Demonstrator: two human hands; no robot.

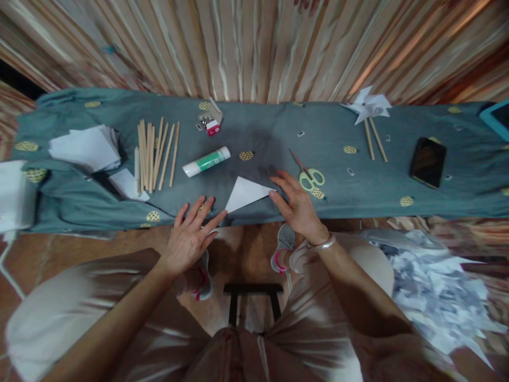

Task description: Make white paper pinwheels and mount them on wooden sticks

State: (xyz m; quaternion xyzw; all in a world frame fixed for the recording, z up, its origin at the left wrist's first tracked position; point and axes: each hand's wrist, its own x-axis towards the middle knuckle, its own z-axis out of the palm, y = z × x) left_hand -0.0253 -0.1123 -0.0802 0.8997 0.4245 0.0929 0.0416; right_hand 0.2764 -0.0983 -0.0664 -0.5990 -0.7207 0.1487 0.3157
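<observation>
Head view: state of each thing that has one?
Paper triangle: lying flat
Left hand: open, at triangle's lower-left corner
Right hand: open, at triangle's right tip
Scissors: look shut
Glue stick: on its side
Red box: open
Wooden sticks: loose, side by side
Pinwheel paper: folded into vanes
Phone: dark face up
Paper stack: uneven edges
Paper scraps: loose heap

The paper [247,195] lies between the hands [189,233], glue stick [207,162] behind-left, scissors [306,172] to the right

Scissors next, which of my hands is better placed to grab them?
Probably your right hand: it is close beside the scissors, while your left hand is farther off, at the white paper's near corner.
</observation>
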